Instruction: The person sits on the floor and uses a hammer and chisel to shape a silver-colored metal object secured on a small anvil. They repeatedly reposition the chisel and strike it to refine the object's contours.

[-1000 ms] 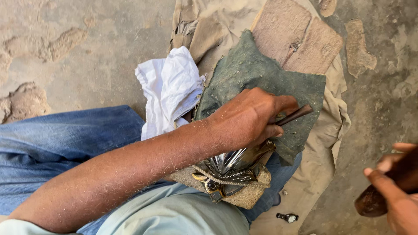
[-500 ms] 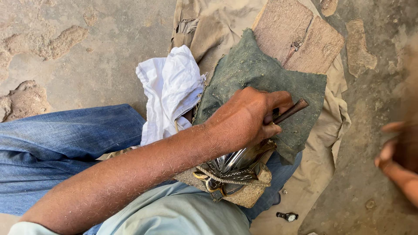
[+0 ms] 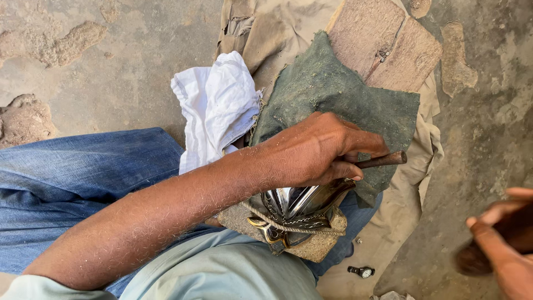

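Note:
My left hand (image 3: pixel 316 147) is shut on a thin brown rod-like tool (image 3: pixel 383 160) whose end sticks out to the right. The hand rests over a shiny curved metal piece (image 3: pixel 294 203), which a rope (image 3: pixel 288 226) binds to a rough tan block (image 3: pixel 316 250) on my lap. At the lower right edge my right hand (image 3: pixel 499 244) is blurred and grips a dark rounded wooden object (image 3: pixel 472 260), apart from the metal piece. The tool's tip is hidden under my fingers.
A dusty green cloth (image 3: pixel 333 83) lies under the left hand, over beige fabric (image 3: pixel 400 216) and a wooden block (image 3: pixel 383 41). A crumpled white cloth (image 3: pixel 214 108) sits beside my jeans-clad leg (image 3: pixel 66 172). A small black item (image 3: pixel 362 271) lies on the concrete floor.
My right hand rose in a blur at the right edge, then came back down to the lower right. The left hand and tool stayed almost still.

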